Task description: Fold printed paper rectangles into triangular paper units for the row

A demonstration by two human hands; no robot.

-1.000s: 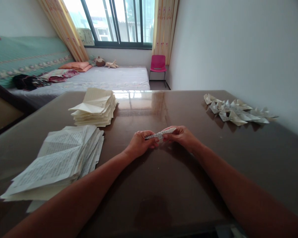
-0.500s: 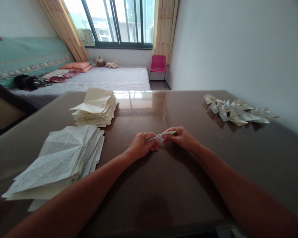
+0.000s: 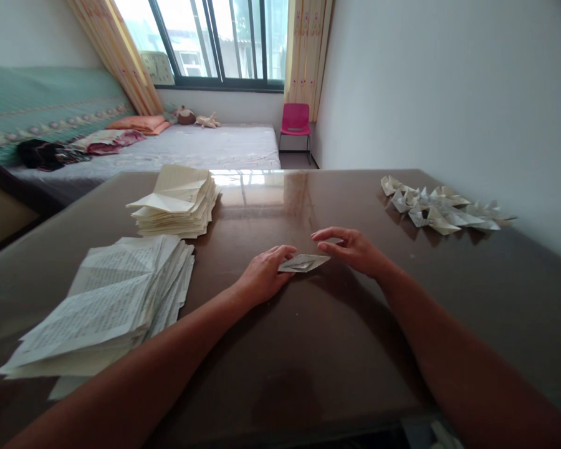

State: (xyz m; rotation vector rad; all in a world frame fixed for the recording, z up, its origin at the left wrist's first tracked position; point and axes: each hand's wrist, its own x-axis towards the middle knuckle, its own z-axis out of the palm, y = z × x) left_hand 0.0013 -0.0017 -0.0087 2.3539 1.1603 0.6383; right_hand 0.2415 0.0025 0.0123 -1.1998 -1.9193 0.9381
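A small folded paper piece, pointed at its right end and covered in print, is at the middle of the table. My left hand pinches its left end between thumb and fingers. My right hand is just beyond the piece's right tip, with thumb and fingers apart and nothing between them. Left of my left forearm lies a stack of printed sheets with crease lines. Behind that stack sits a pile of cream sheets, also creased.
Several folded paper shapes stand grouped at the far right of the glossy brown table. Past the table's far edge are a bed and a pink chair. A white wall runs along the right.
My right hand has let go of the folded paper and opened, moving slightly right. The paper now lies flatter, with its upper face showing, in my left hand. The view has shifted a little.
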